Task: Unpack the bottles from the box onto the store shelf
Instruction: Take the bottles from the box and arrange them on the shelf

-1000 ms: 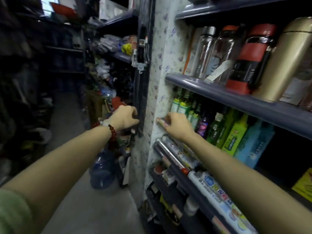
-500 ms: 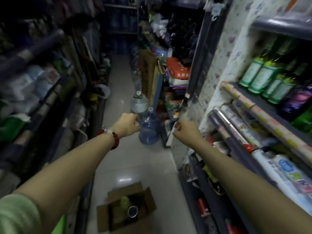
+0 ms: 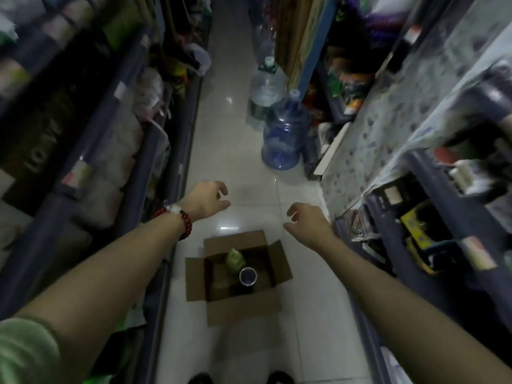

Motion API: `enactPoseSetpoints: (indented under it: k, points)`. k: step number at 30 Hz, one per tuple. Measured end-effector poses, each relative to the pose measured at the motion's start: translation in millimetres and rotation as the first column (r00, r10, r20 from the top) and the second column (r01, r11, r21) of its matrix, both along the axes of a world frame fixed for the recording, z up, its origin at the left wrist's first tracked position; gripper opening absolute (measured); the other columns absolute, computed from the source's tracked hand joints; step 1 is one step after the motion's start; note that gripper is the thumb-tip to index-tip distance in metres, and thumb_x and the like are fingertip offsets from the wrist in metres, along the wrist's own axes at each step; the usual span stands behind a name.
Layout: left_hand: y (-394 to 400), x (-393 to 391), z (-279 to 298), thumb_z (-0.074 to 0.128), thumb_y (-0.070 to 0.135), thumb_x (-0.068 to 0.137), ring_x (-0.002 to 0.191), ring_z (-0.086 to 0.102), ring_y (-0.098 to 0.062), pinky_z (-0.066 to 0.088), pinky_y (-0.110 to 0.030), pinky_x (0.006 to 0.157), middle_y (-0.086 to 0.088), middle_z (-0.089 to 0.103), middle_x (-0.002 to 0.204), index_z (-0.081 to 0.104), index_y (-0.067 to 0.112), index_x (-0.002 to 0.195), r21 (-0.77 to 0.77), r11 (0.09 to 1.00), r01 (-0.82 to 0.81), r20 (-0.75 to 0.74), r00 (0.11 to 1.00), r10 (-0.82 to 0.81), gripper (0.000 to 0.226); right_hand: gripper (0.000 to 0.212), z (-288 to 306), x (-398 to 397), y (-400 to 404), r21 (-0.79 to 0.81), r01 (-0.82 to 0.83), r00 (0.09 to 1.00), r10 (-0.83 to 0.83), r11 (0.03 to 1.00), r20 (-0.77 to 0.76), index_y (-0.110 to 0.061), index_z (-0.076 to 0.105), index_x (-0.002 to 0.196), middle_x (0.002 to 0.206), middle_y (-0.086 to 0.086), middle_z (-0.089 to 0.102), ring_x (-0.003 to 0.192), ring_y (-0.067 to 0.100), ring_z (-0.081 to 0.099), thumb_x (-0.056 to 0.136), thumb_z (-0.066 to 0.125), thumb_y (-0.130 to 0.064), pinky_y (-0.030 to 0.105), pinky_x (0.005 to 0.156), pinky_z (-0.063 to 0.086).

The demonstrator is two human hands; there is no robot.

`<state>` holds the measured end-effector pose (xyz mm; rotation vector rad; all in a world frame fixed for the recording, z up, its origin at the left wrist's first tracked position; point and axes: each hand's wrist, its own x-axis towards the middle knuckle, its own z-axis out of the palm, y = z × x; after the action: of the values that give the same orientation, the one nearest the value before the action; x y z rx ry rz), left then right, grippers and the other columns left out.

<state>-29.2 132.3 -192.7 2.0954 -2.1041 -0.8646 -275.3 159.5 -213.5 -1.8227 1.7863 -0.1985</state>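
Observation:
An open cardboard box (image 3: 238, 307) sits on the tiled floor between my feet and my hands. Inside it stand a green-capped bottle (image 3: 235, 259) and a bottle with a round metallic top (image 3: 247, 276). My left hand (image 3: 206, 202), with a red bead bracelet at the wrist, hovers above and left of the box, fingers apart and empty. My right hand (image 3: 309, 221) hangs above and right of the box, fingers also spread and holding nothing. The store shelf (image 3: 432, 195) runs along the right side.
Two large blue water jugs (image 3: 285, 137) stand on the floor farther down the aisle. Stocked shelves (image 3: 91, 173) line the left side too. The narrow tiled aisle (image 3: 241, 189) runs between them.
The view has swung from the right shelf down to the floor. Both hands have come away from the shelf and lowered over the box, and their fingers have spread.

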Motion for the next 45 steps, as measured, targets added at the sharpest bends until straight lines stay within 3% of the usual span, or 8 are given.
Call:
enactPoseSetpoints:
  k: [8,14,19,22,25,30,36,45]
  points:
    - [12,14,-203,0.058,0.034,0.091,0.102,0.06,-0.022,0.042,-0.024,0.081,-0.009,0.065,0.116,0.06,0.014,0.12,0.012,1.0,-0.008,-0.05,0.999,0.009,0.035,0.023,-200,24,10,0.068,-0.019,1.0,0.018,0.997,0.012,-0.009,0.064,0.1,0.104,0.011,0.068,0.1,0.029,0.062,0.084,0.063,-0.025,0.036,0.08,0.053]
    - [18,13,-340,0.053,0.04,0.093,0.114,0.055,-0.025,0.039,-0.028,0.091,-0.01,0.059,0.125,0.055,0.014,0.126,-0.014,0.999,0.029,-0.101,0.994,-0.03,0.042,0.046,-342,29,17,0.128,-0.064,0.994,0.053,0.99,0.093,-0.01,0.059,0.117,0.114,0.009,0.064,0.102,0.023,0.06,0.083,0.069,-0.04,0.031,0.079,0.047]
    - [17,9,-415,0.052,0.032,0.095,0.124,0.05,-0.019,0.035,-0.028,0.105,-0.003,0.056,0.135,0.052,0.021,0.133,-0.151,0.988,0.016,-0.245,0.968,-0.053,0.039,0.064,-419,38,21,0.117,-0.026,0.979,0.002,0.993,0.204,-0.014,0.046,0.137,0.128,0.008,0.051,0.117,0.022,0.051,0.086,0.063,-0.049,0.036,0.097,0.047]
    - [18,1,-445,0.046,0.027,0.098,0.125,0.047,-0.014,0.031,-0.022,0.104,0.002,0.054,0.134,0.055,0.024,0.131,-0.273,0.962,0.006,-0.309,0.946,-0.094,0.034,0.063,-450,42,22,0.09,-0.037,0.969,0.013,0.995,0.249,-0.019,0.038,0.142,0.136,0.007,0.044,0.125,0.023,0.045,0.091,0.056,-0.051,0.04,0.103,0.044]
    - [16,-6,-470,0.043,0.031,0.099,0.132,0.04,-0.014,0.027,-0.026,0.11,0.001,0.047,0.142,0.057,0.027,0.129,-0.318,0.948,-0.032,-0.366,0.926,-0.092,0.033,0.067,-468,45,24,0.051,-0.062,0.954,0.044,0.997,0.297,-0.022,0.032,0.145,0.143,0.004,0.038,0.13,0.02,0.041,0.09,0.053,-0.054,0.037,0.105,0.042]
    - [15,-6,-496,0.041,0.043,0.097,0.138,0.031,-0.019,0.033,-0.044,0.112,0.003,0.03,0.152,0.055,0.038,0.128,-0.278,0.96,-0.008,-0.361,0.928,-0.097,0.034,0.073,-481,51,30,-0.004,-0.065,0.929,0.062,0.998,0.365,-0.023,0.028,0.148,0.15,0.0,0.03,0.135,0.018,0.036,0.088,0.056,-0.055,0.037,0.109,0.04]
    - [25,11,-498,0.056,0.044,0.088,0.127,0.031,-0.013,0.037,-0.029,0.098,0.005,0.025,0.149,0.052,0.034,0.127,-0.248,0.962,-0.112,-0.485,0.874,-0.024,0.04,0.087,-494,65,41,-0.039,-0.05,0.939,0.06,0.998,0.338,-0.027,0.025,0.148,0.15,-0.005,0.03,0.135,0.015,0.037,0.079,0.065,-0.06,0.038,0.11,0.041]
    - [34,25,-503,0.079,0.038,0.071,0.127,0.034,-0.015,0.033,-0.023,0.099,0.002,0.028,0.145,0.054,0.033,0.122,-0.249,0.939,-0.239,-0.521,0.85,0.078,0.057,0.101,-503,65,42,-0.08,-0.025,0.961,0.045,0.997,0.272,-0.025,0.024,0.149,0.148,-0.005,0.035,0.133,0.013,0.04,0.069,0.078,-0.054,0.031,0.106,0.043]
